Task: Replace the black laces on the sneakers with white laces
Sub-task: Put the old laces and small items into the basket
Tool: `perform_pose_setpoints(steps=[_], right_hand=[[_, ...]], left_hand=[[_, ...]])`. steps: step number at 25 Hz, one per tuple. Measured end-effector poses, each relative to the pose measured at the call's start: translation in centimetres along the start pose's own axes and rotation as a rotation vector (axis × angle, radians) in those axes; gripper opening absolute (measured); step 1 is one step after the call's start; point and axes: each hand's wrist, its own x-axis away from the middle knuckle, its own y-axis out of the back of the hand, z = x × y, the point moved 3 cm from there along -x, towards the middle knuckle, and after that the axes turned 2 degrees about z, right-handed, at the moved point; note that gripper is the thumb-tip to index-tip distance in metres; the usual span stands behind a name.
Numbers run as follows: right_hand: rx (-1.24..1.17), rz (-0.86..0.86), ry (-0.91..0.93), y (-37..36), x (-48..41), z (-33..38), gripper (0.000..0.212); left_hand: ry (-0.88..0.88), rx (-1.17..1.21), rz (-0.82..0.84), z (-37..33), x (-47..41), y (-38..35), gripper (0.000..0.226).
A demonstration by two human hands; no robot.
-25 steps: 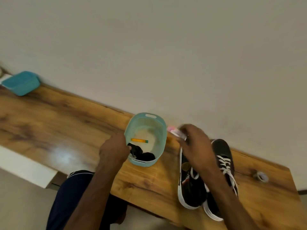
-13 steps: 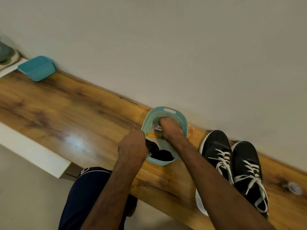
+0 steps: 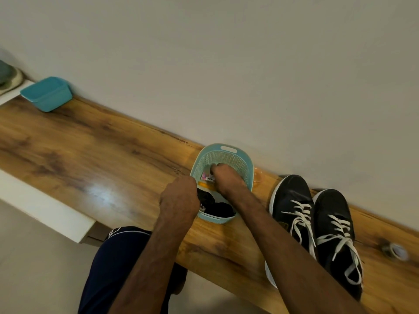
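Two black sneakers stand side by side on the wooden table (image 3: 90, 155), the left sneaker (image 3: 292, 196) and the right sneaker (image 3: 333, 205), both threaded with white laces (image 3: 300, 215). Left of them is a light teal basket (image 3: 248, 160) holding bundled black laces (image 3: 218, 208), an orange item (image 3: 205, 184) and a pink-and-white packet (image 3: 208, 177). My left hand (image 3: 179, 198) grips the basket's left rim. My right hand (image 3: 226, 180) is down inside the basket, fingers curled onto the packet.
A teal plastic box (image 3: 47, 94) sits at the table's far left against the wall. A roll of clear tape (image 3: 395, 251) lies right of the sneakers. A small clear dish (image 3: 258, 176) sits between basket and sneakers. My leg is under the table's front edge.
My right hand carried the pink packet from above the sneakers into the basket and now rests there. My left hand kept hold of the basket's rim. The view shifted left.
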Motion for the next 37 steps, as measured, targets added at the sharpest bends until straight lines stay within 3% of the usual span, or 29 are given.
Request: perform_pose_setpoints(steps=[11,15,18,21,24,26,29,32,37], right_hand=[[0.067,-0.004,0.020,-0.4,0.5,0.1,0.039],[0.053,-0.079,0.021,0.8,1.4,0.3,0.042],[-0.163,-0.274,-0.001,3.3,4.2,-0.7,0.036],[-0.424,-0.650,-0.096,5.9,11.2,-4.7,0.025],[-0.369,-0.926,-0.363,5.6,20.1,-12.6,0.021],[-0.302,-0.879,-0.586,3.3,24.8,-19.1,0.025],[-0.252,-0.528,-0.857,-0.9,29.3,-27.0,0.043],[-0.231,-0.293,-0.903,-4.1,31.3,-30.6,0.051],[-0.242,-0.331,-0.866,-4.1,31.4,-31.0,0.036]], left_hand=[[-0.012,-0.042,-0.033,0.1,-0.4,-0.4,0.033],[-0.017,-0.048,-0.054,0.2,-0.4,-0.6,0.033],[-0.012,-0.019,-0.125,0.2,-0.4,-0.2,0.037],[-0.107,0.031,-0.267,-0.4,-0.7,0.5,0.044],[-0.309,0.084,-0.336,-2.7,-0.4,0.3,0.052],[-0.476,0.019,-0.301,-4.9,0.6,-0.6,0.056],[-0.574,-0.015,-0.228,-6.4,1.4,-1.8,0.057],[-0.527,-0.026,-0.219,-5.9,1.4,-1.9,0.056],[-0.522,-0.018,-0.181,-5.8,1.3,-2.2,0.048]])
